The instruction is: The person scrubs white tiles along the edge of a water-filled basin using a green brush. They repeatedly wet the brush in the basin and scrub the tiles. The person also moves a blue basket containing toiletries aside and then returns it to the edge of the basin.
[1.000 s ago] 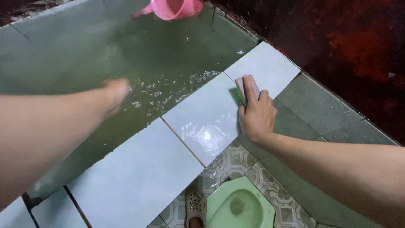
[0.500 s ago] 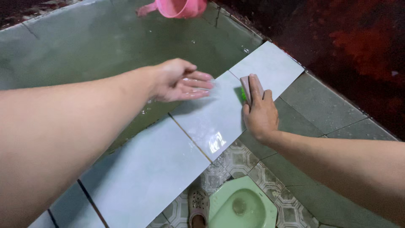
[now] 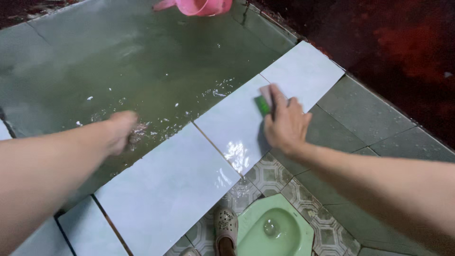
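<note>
Right hand (image 3: 284,125) lies flat, palm down, on the pale blue tiled ledge (image 3: 166,194) that caps the front wall of a water tank. Its fingers (image 3: 277,97) lie close together, pressing a green-and-white scrubbing sponge (image 3: 263,102) against the tile; the sponge shows only at the fingertips, green side toward the water, near the right end of the ledge and close to the tile's inner edge. The tiles are wet and glossy.

Left hand (image 3: 121,130) reaches over the ledge's inner edge into the greenish water (image 3: 142,61), at the surface just beyond the middle tile. Hand is blurred; white splashes and ripples around it. Cannot tell how its fingers are set, nor whether they hold anything.

A pink plastic dipper (image 3: 199,5) sits at the far side of the tank, cut off by the top of the view.

Below the ledge's front edge: patterned floor tiles (image 3: 270,173), a green squat toilet pan (image 3: 275,230), and a beige perforated clog (image 3: 225,225) just left of the pan.
</note>
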